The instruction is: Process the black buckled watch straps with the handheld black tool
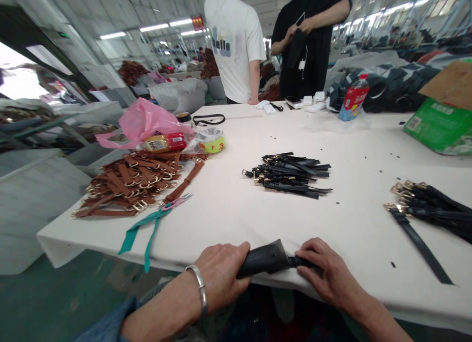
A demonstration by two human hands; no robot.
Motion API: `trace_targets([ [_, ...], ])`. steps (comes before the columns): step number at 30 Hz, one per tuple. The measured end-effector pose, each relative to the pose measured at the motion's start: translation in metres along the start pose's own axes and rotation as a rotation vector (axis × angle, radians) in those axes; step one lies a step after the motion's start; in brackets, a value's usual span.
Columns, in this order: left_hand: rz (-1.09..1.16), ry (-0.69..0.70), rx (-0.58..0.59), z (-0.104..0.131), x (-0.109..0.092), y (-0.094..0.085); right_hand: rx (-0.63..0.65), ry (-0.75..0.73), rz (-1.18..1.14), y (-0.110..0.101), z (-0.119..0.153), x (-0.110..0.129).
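Left hand (pixel 224 266): forearm slants in from the person's left, a silver bangle (pixel 199 287) at the wrist, back of the hand turned up. Digits wrapped firmly round the left end of a thick black piece (pixel 263 257). Right hand (pixel 328 266): forearm comes up from the opposite side, angled inward, knuckles raised and fingers bent. Its tips hold a narrow black strap (pixel 294 261) in a close pinch, right at the piece's broad end.

The piece sits at the near edge of the white table (pixel 228 219), between the hands; from where I stand, cannot tell whether it touches the cloth. Long axis runs roughly side to side, nearly along that edge, the right end tipped slightly away from the person. Broad end points toward the right hand, and the strap runs on from it the same way.

Beyond the hands, mid-table: a pile of black straps (pixel 291 174), mostly lying side to side. Brown straps (pixel 129 182) heaped to the left, pink-handled scissors (pixel 176 202) just beside them.
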State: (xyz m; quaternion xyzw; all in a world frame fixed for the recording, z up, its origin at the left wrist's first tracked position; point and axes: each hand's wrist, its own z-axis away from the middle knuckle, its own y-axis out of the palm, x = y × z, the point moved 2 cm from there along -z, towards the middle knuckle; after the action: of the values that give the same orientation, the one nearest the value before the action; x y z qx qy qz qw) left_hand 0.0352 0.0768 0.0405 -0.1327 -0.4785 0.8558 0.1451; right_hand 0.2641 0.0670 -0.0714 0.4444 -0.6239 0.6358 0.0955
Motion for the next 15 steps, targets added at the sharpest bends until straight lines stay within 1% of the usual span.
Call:
trace_targets([
  [5, 0.008, -0.005, 0.013, 0.004, 0.013, 0.007, -0.005, 0.011, -0.009, 0.000, 0.001, 0.002],
  [7, -0.024, 0.020, -0.015, 0.002, 0.012, 0.006, 0.004, 0.010, 0.001, 0.000, 0.001, 0.002],
  [10, -0.064, 0.041, -0.063, -0.004, 0.005, 0.004, 0.000, -0.014, 0.015, 0.000, 0.000, 0.001],
  [12, -0.053, 0.038, -0.067, -0.005, 0.001, 0.004, -0.001, -0.032, 0.022, 0.000, 0.000, -0.001],
  [15, -0.003, 0.022, -0.043, -0.001, 0.004, 0.005, 0.012, -0.046, 0.034, 0.002, 0.001, -0.003],
])
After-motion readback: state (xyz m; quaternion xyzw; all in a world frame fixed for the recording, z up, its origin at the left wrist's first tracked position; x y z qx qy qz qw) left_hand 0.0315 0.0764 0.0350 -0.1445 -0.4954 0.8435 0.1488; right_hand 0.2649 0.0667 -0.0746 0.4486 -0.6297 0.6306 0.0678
